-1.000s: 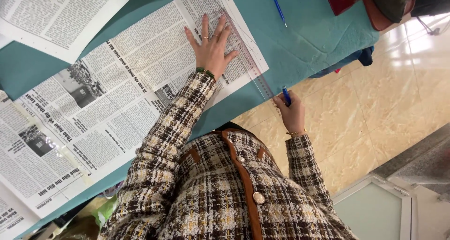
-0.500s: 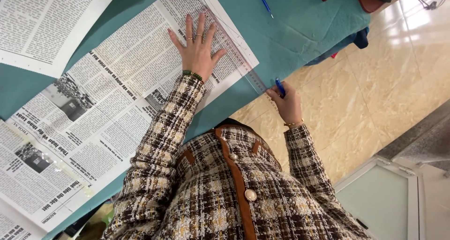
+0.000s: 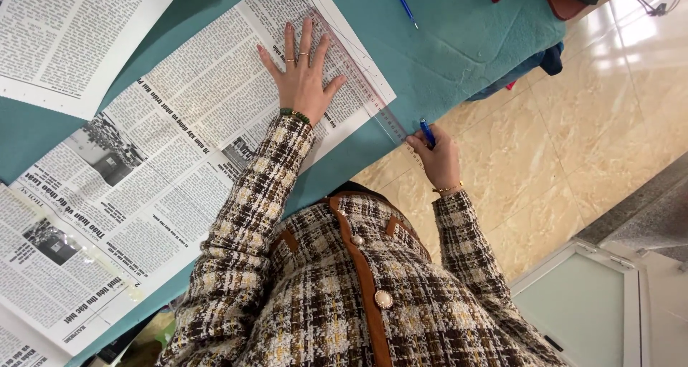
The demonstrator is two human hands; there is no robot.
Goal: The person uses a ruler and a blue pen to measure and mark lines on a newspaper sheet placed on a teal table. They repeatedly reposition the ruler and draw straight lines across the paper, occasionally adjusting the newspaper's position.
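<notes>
The left hand (image 3: 302, 77) lies flat and open, fingers spread, pressing on a newspaper (image 3: 179, 173) that is spread over a teal cloth (image 3: 459, 44) on the table. Its fingertips reach the clear ruler (image 3: 365, 98), which lies along the paper's edge and runs out past the sheet's corner toward the table edge. The right hand (image 3: 437, 155) is closed around a blue pen (image 3: 427, 132), gripped between thumb and fingers, with the pen's end just at the near end of the ruler, by the edge of the cloth. A second blue pen (image 3: 403, 3) lies loose on the cloth, well apart from both hands. Another newspaper sheet (image 3: 79, 37) lies beside the first. Both sleeves are brown-and-cream tweed, and a tiled floor (image 3: 573, 137) shows beyond the table.
</notes>
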